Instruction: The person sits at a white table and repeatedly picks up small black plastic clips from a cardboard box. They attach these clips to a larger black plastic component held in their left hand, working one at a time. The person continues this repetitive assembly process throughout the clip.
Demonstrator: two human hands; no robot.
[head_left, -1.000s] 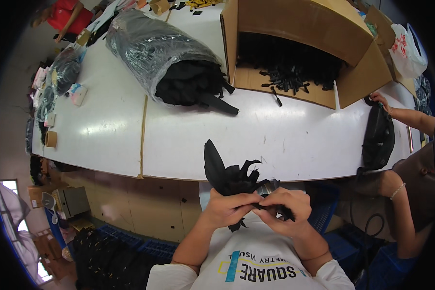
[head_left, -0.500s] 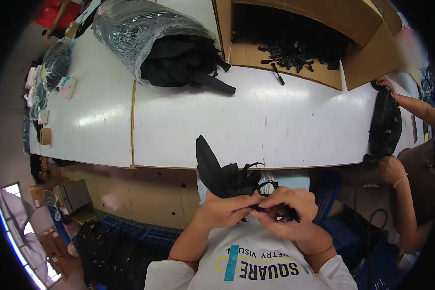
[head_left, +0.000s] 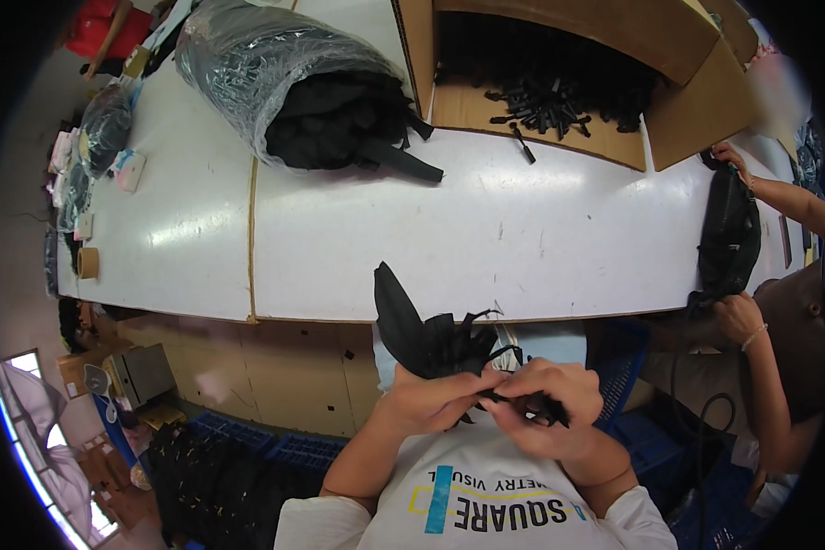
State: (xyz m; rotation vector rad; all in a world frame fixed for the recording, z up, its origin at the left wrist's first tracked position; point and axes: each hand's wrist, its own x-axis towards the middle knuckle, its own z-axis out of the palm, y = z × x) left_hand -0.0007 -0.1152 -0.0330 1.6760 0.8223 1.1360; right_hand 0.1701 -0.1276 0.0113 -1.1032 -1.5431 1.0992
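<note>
Head view: black fabric [head_left: 442, 348], pinched between both hands [head_left: 428, 401], fans toward the table [head_left: 412, 247].

Saw plain black throughout the fabric bundle [head_left: 399, 316] and the cloth pieces [head_left: 339, 119] in the clear plastic bag [head_left: 238, 64]. Noted white on the tabletop [head_left: 385, 234], brown on the carton [head_left: 706, 110], blue on the crate [head_left: 626, 367], and black, blue and yellow printing across a white shirt [head_left: 513, 465].
</note>
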